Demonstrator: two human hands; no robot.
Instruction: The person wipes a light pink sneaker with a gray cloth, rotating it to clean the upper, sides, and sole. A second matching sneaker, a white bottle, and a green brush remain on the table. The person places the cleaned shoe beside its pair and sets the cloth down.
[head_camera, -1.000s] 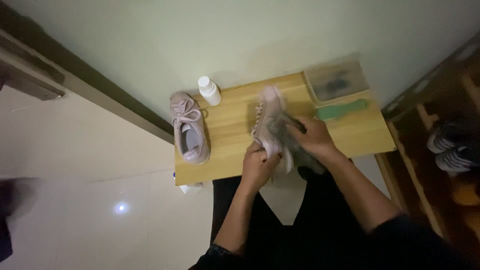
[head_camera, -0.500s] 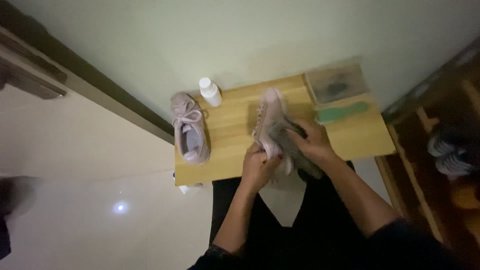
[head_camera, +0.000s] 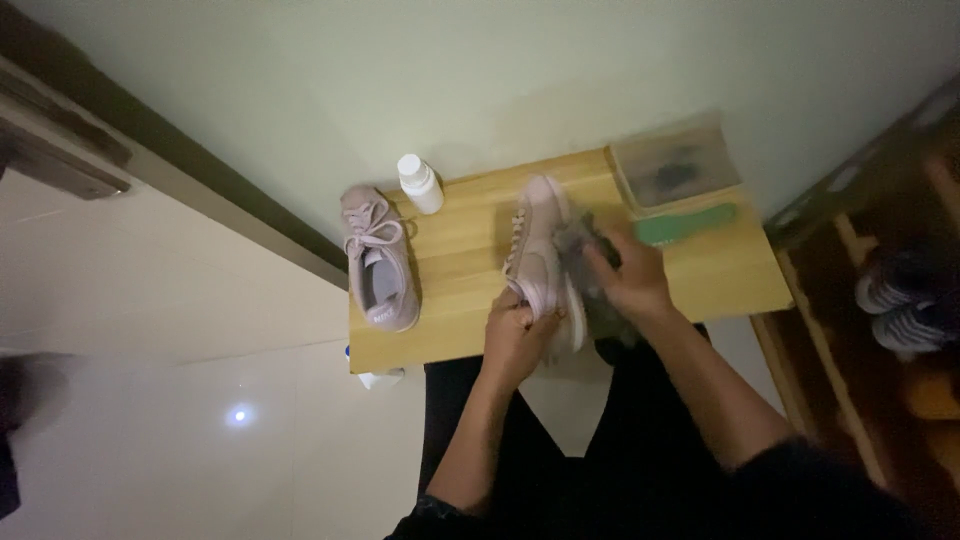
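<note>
Gripping the pale pink fabric sneaker at its heel, the left hand closes at six o'clock; the right hand, at three o'clock, presses a grey cloth against it above the wooden desk.

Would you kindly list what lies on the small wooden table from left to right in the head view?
Pale pink laced sneaker lying flat → white plastic bottle → second pale pink sneaker held on its side → grey cloth under the right hand → green flat brush. The clear container behind overlaps these, so I left it out.
</note>
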